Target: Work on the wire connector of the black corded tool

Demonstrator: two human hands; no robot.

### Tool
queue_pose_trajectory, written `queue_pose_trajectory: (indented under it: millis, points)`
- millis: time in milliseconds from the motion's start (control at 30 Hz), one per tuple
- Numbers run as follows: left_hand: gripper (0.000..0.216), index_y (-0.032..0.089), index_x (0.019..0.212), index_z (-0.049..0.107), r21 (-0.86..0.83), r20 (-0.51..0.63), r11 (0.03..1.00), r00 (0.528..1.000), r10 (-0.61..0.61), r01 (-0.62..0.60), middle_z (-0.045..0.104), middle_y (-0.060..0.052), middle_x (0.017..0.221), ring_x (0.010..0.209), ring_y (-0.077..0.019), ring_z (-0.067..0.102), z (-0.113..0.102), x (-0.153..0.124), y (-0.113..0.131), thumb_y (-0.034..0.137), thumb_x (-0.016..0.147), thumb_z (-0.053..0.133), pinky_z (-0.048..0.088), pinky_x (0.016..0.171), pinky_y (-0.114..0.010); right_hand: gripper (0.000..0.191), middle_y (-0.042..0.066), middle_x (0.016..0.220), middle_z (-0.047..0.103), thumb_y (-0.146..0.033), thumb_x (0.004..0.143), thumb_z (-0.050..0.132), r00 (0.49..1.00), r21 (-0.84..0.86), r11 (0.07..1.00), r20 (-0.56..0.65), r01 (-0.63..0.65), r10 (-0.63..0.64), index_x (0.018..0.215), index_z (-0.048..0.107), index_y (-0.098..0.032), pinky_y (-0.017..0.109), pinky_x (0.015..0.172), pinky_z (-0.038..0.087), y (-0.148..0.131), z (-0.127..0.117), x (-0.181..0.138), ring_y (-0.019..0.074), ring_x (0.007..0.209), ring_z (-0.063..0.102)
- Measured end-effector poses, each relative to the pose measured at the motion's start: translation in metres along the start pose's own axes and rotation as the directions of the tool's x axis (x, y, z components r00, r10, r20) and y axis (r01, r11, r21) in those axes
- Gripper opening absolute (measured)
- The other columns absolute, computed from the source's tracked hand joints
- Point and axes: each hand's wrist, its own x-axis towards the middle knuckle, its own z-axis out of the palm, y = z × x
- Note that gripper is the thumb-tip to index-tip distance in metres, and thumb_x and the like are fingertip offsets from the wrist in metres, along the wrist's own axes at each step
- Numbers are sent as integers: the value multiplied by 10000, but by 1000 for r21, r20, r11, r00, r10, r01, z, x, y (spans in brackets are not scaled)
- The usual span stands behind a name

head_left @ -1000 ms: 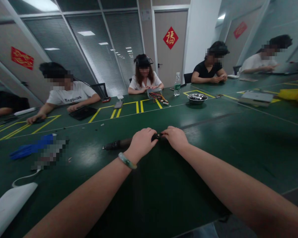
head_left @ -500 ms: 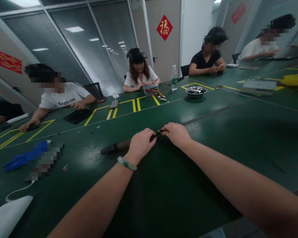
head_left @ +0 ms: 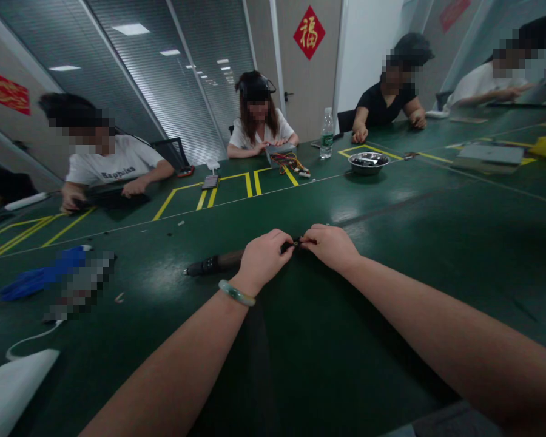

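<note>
The left hand (head_left: 266,258) is closed in a pinch, thumb against fingers, on a small dark piece (head_left: 295,243) with a golden spot on it. The right hand (head_left: 330,246) pinches the same piece from the three o'clock side, its fingertips almost meeting those of the other hand. So the piece sits between the two hands, just above the green surface (head_left: 346,328); its full shape is hidden by the fingers.

Between eight and nine o'clock from it lies a dark cylindrical tool (head_left: 213,264), its thin metal tip pointing outward. The near end is hidden behind the left hand, and whether they touch I cannot tell. A pale green bracelet (head_left: 236,293) circles the left wrist.

Well apart, towards nine o'clock, is a blue glove-like item (head_left: 43,276); near eight o'clock, a white device (head_left: 20,388) with a white cable. Around twelve o'clock stands a grey box (head_left: 279,155) with coloured wires, a co-worker's hands on it. A bottle (head_left: 326,136) stands upright near one o'clock, and a metal bowl (head_left: 368,170) between one and two.
</note>
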Motion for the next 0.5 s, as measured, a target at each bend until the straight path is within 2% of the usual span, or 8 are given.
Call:
queue_pose_trajectory:
  millis: [267,500]
  points:
    - [179,232,1018,637,-21,7,1000,1000,-7,8,645,-23,1054,908,-173,615,0,-1,-3,353,936,533,510,769,-314,31,-22,872,652,-219,872,694,999,71,996,-1,-50,51,877,722,-232,250,677,411,-1,-2,-1,130,766,589]
    - [148,231,970,638,-37,-26,999,1000,9,-10,642,-3,1013,869,-156,612,0,0,-3,326,939,528,503,748,-304,29,-25,859,656,-247,857,710,999,101,994,-25,-45,47,876,720,-227,247,683,429,-2,4,-1,126,753,595]
